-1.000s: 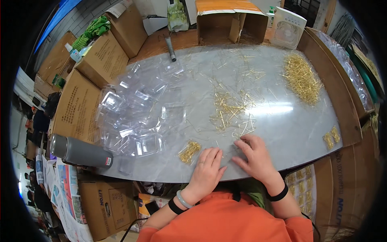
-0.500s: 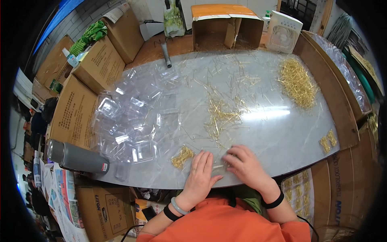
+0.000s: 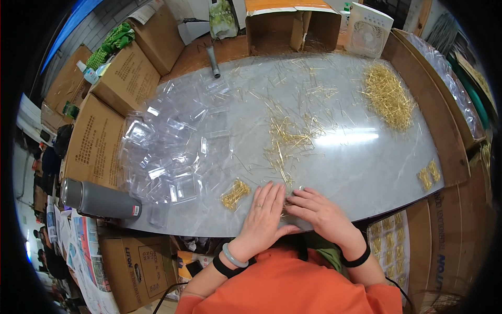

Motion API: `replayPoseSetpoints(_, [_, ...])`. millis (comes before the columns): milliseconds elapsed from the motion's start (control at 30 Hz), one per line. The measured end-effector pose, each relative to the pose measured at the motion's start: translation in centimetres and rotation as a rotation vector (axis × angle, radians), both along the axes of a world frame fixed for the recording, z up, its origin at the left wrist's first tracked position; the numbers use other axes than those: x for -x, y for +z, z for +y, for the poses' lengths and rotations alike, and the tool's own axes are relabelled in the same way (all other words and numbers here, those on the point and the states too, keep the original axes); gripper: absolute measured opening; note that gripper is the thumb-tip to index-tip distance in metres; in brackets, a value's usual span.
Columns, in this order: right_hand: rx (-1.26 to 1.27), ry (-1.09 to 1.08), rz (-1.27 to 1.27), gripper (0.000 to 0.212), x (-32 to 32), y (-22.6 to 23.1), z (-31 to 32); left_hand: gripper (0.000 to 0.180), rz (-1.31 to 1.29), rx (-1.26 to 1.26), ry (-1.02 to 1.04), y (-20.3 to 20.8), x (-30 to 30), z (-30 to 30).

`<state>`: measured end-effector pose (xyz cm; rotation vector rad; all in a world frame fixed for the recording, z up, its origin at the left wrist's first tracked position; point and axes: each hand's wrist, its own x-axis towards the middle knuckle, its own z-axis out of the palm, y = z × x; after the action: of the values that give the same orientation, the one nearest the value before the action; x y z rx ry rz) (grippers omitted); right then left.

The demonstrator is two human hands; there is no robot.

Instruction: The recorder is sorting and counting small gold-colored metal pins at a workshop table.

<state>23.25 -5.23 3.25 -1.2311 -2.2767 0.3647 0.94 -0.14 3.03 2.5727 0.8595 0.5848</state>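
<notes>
Both hands lie on the surface (image 3: 366, 157): left hand (image 3: 264, 214) flat, fingers together; right hand (image 3: 319, 209) fingers pinching gold pins (image 3: 286, 209).

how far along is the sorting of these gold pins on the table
Done: one small gold bundle lies beside the left hand, with two more at the table's right edge. In hand: both hands, left and right hand, press pins together. Left: the big heap, scattered pins and clear trays.
</notes>
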Motion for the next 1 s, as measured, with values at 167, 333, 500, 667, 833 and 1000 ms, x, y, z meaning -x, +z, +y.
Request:
replayPoseSetpoints(167, [-0.038, -0.189, 0.194, 0.041, 1.0, -0.3, -0.4, 0.084, -0.008, -0.061, -0.019, -0.5, 0.3, -0.1])
replayPoseSetpoints(333, [-0.072, -0.345, -0.072, 0.039, 0.5, 1.4, -2.1, 0.075, -0.054, 0.028, -0.056, 0.3, -0.2, 0.0])
replayPoseSetpoints(500, [0.001, -0.276, 0.184, 0.037, 1.8, -0.7, -2.0, 0.069, -0.087, 0.016, -0.078, -0.2, -0.3, 0.2])
replayPoseSetpoints(667, [-0.044, -0.358, 0.126, 0.035, 2.3, 0.7, -0.8, 0.058, -0.056, -0.048, -0.039, -0.6, -0.1, -0.4])
replayPoseSetpoints(833, [0.003, -0.395, -0.176, 0.053, 2.6, 0.8, 1.1, 0.055, -0.068, -0.061, -0.043, -1.0, 0.0, -0.3])
replayPoseSetpoints(1000, [0.071, -0.403, -0.099, 0.054, 2.5, 1.6, -1.2, 0.057, -0.133, -0.004, -0.012, -0.8, 0.1, -0.6])
